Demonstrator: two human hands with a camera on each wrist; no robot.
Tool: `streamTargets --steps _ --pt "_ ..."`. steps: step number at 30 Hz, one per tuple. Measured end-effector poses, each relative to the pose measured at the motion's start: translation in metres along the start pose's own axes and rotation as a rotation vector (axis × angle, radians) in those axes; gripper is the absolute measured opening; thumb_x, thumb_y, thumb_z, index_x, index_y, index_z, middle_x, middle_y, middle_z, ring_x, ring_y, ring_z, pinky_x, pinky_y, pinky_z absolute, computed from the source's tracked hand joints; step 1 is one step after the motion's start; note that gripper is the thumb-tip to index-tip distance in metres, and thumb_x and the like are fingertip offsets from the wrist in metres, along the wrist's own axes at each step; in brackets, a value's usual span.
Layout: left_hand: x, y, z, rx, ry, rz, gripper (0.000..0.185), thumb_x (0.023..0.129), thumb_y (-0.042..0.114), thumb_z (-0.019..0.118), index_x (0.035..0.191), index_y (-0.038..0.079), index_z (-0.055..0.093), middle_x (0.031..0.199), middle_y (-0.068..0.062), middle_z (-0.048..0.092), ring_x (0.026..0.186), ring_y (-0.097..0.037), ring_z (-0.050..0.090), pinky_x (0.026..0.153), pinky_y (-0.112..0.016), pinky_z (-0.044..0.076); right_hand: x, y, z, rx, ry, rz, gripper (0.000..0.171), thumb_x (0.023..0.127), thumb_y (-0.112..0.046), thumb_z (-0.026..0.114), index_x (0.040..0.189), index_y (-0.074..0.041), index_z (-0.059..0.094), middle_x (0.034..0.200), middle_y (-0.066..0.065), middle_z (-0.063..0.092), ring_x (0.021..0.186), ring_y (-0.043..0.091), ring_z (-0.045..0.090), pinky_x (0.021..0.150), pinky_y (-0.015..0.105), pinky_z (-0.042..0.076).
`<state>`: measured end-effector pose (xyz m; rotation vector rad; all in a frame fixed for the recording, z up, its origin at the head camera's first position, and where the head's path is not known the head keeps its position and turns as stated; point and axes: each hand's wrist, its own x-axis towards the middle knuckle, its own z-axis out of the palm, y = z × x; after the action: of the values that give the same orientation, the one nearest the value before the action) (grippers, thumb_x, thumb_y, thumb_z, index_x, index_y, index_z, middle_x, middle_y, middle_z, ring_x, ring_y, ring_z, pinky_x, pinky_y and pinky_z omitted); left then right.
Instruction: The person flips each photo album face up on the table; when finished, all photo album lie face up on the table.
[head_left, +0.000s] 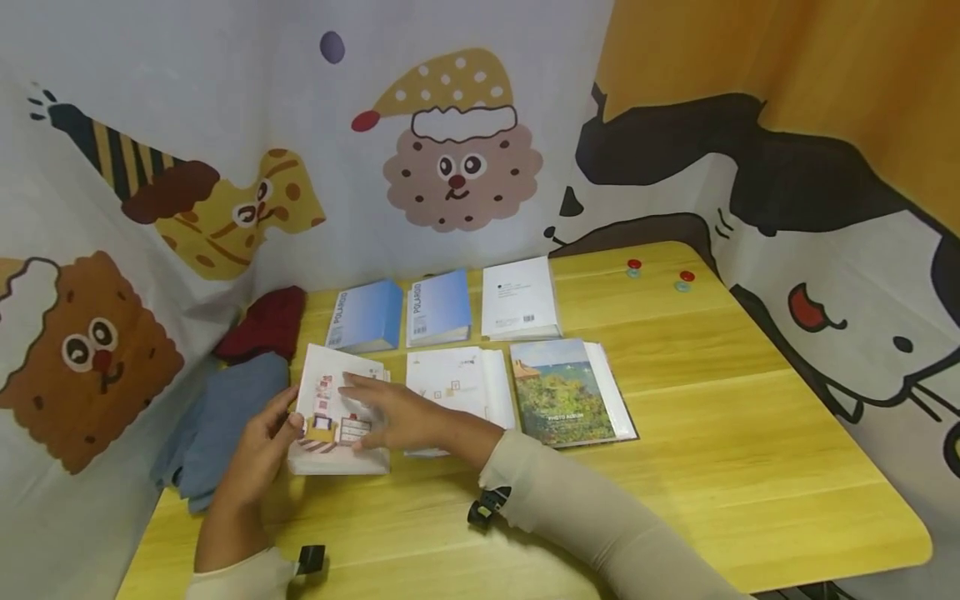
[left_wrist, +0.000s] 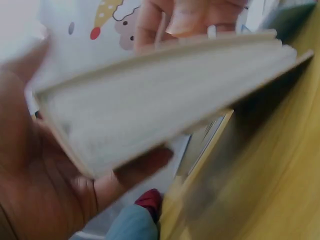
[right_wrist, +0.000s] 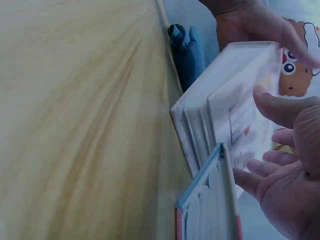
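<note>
Yellow table [head_left: 712, 433] carries two rows of photo albums; the white illustrated album [head_left: 337, 417] sits at the near-left end, lifted slightly on its left edge. Left hand [head_left: 258, 446] grips that edge with curled fingers, right hand [head_left: 397, 414] lies flat and relaxed on the cover. Risk: the one-sided grip slips, so the album drops or shoves the neighbouring white album [head_left: 457, 383].

I'm seeing my left hand [head_left: 262, 442] curling its fingers and thumb in a grip, wrist bent inward, forearm angling up from below. My right hand [head_left: 397, 414] is lying palm-down, fingers stretched flat leftward, its sleeved arm crossing in from the right.
</note>
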<state>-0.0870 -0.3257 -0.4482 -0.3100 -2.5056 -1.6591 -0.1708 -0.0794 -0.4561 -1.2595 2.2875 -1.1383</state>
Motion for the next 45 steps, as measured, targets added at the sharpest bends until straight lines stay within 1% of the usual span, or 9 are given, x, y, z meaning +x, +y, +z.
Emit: streamTargets --steps 4,8,10,12,17,29,36,43,45 --pt "0.004 0.001 -0.002 0.11 -0.02 -0.14 0.084 0.106 0.007 0.071 0.173 0.0 0.021 0.155 -0.036 0.051 0.105 0.009 0.064 0.079 -0.014 0.058 -0.003 0.001 -0.002 -0.049 -0.035 0.013 0.088 0.097 -0.026 0.086 0.17 -0.012 0.039 0.184 0.007 0.019 0.169 0.027 0.027 0.135 0.036 0.03" --pt "0.008 -0.004 0.0 0.112 -0.085 -0.159 0.099 0.099 -0.004 0.076 0.174 0.0 0.012 0.154 -0.039 0.048 0.116 -0.032 0.073 0.077 -0.02 0.061 -0.009 0.005 -0.01 -0.057 -0.043 0.031 0.085 0.099 -0.027 0.084 0.17 -0.014 0.041 0.185 0.003 0.017 0.17 0.025 0.023 0.136 0.04 0.03" --pt "0.01 -0.006 0.002 0.119 -0.103 -0.194 0.099 0.098 -0.007 0.074 0.174 -0.004 0.01 0.156 -0.043 0.043 0.124 -0.056 0.067 0.079 -0.017 0.059 -0.013 0.007 -0.016 -0.048 -0.033 0.032 0.083 0.099 -0.027 0.083 0.169 -0.014 0.042 0.185 0.002 0.017 0.171 0.026 0.022 0.136 0.042 0.03" --pt "0.013 -0.008 0.005 0.122 -0.1 -0.232 0.097 0.098 -0.008 0.072 0.172 -0.006 0.009 0.16 -0.044 0.037 0.137 -0.067 0.054 0.081 -0.013 0.056 -0.018 0.009 -0.024 -0.043 -0.015 0.037 0.081 0.1 -0.028 0.082 0.169 -0.013 0.042 0.185 0.002 0.017 0.171 0.028 0.022 0.136 0.045 0.031" --pt "0.02 -0.011 0.011 0.14 -0.108 -0.305 0.099 0.098 0.002 0.079 0.173 -0.005 0.014 0.169 -0.039 0.03 0.15 -0.064 0.043 0.084 -0.01 0.052 -0.035 0.016 -0.045 -0.007 0.039 0.051 0.08 0.1 -0.027 0.082 0.168 -0.011 0.044 0.185 0.005 0.017 0.171 0.032 0.023 0.135 0.051 0.033" --pt "0.026 -0.017 0.013 0.207 -0.138 -0.342 0.089 0.099 -0.004 0.075 0.167 -0.015 0.02 0.168 -0.043 0.03 0.141 -0.052 0.055 0.081 -0.008 0.05 -0.082 0.047 -0.088 -0.005 0.179 0.067 0.076 0.1 -0.027 0.083 0.164 -0.005 0.048 0.183 0.01 0.024 0.169 0.037 0.025 0.132 0.063 0.034" --pt "0.028 -0.021 0.003 0.179 -0.157 -0.326 0.088 0.099 -0.003 0.076 0.165 -0.018 0.021 0.173 -0.044 0.016 0.156 -0.062 0.032 0.087 0.001 0.042 -0.109 0.059 -0.108 0.049 0.203 0.114 0.075 0.102 -0.024 0.081 0.166 -0.007 0.046 0.184 0.01 0.02 0.169 0.039 0.024 0.13 0.064 0.036" --pt "0.029 -0.022 -0.001 0.174 -0.143 -0.357 0.089 0.099 -0.002 0.077 0.167 -0.016 0.02 0.175 -0.042 0.015 0.16 -0.06 0.026 0.089 0.006 0.036 -0.13 0.077 -0.126 0.118 0.254 0.152 0.073 0.102 -0.021 0.08 0.166 -0.008 0.047 0.185 0.009 0.018 0.169 0.04 0.025 0.128 0.067 0.037" --pt "0.03 -0.019 -0.001 0.192 -0.147 -0.369 0.089 0.099 -0.002 0.076 0.167 -0.016 0.02 0.175 -0.042 0.016 0.16 -0.06 0.027 0.099 -0.001 0.043 -0.136 0.082 -0.131 0.097 0.267 0.152 0.074 0.102 -0.021 0.08 0.166 -0.007 0.046 0.185 0.01 0.018 0.168 0.041 0.027 0.127 0.068 0.037"
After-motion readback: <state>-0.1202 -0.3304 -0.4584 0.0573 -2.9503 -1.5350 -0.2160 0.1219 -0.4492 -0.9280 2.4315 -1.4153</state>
